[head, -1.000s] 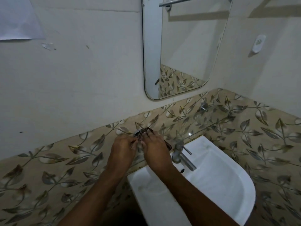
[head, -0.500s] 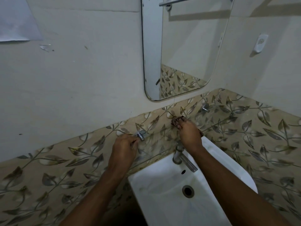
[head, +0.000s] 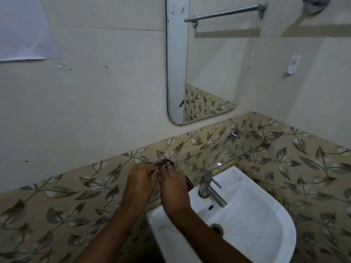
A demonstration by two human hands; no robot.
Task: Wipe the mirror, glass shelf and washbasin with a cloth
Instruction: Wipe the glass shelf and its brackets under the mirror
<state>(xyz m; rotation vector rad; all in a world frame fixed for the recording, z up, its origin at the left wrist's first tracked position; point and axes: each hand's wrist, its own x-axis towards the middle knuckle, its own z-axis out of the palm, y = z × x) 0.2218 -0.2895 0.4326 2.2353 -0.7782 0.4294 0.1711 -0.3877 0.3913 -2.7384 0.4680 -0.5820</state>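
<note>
A clear glass shelf [head: 228, 154] runs along the leaf-patterned tiles above the white washbasin [head: 273, 249]. The mirror [head: 218, 63] hangs on the wall above it. My left hand [head: 141, 181] grips the shelf's left end by its metal bracket [head: 161, 161]. Right beside it, my right hand [head: 173, 188] presses a dark brown cloth [head: 189, 184] flat on the shelf's left part. Most of the cloth is hidden under my palm. The two hands touch at the fingers.
A chrome tap [head: 208, 188] stands at the back of the basin, just right of my right hand. The shelf's second bracket [head: 234, 132] is fixed at the right. A white hook [head: 293, 63] and a towel rail [head: 313, 2] are on the right wall.
My right hand with the cloth slid right along the shelf to above the tap, then came back left next to my left hand. The left hand stayed at the shelf's left end.
</note>
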